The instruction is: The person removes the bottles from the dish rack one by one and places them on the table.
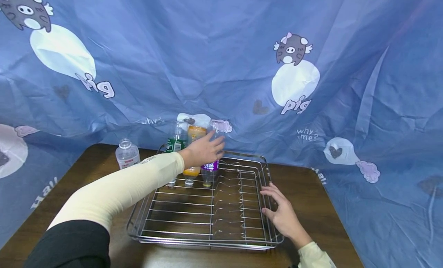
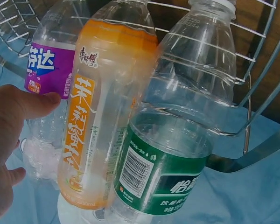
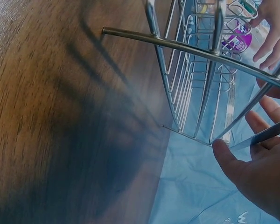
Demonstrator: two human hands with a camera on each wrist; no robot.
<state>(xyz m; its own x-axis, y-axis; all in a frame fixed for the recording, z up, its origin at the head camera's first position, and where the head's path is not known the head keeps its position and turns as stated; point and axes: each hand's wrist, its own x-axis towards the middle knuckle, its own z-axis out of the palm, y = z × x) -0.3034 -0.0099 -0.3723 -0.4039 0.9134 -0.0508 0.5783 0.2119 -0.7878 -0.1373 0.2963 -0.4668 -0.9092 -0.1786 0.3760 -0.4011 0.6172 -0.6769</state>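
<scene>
Three plastic bottles stand neck-down at the back left of a wire dish rack point(image 1: 211, 222). One has a green label point(image 2: 163, 163), the middle one an orange label point(image 2: 84, 121), and the third a purple label point(image 2: 51, 70). My left hand point(image 1: 203, 149) reaches across them, fingers spread and fairly straight beside the purple-labelled bottle. In the left wrist view its thumb point(image 2: 42, 103) lies over the purple label. At the rack's right side is my right hand point(image 1: 282, 214), its fingers loosely spread along the rim and its thumb tip point(image 3: 224, 151) right at the wire.
A clear jar-like bottle point(image 1: 127, 154) stands upright on the wooden table point(image 1: 304, 191), left of the rack. Wavy wire dividers point(image 1: 228, 210) run down the rack's right part. Behind the table hangs a blue cloth point(image 1: 221, 68) printed with pigs.
</scene>
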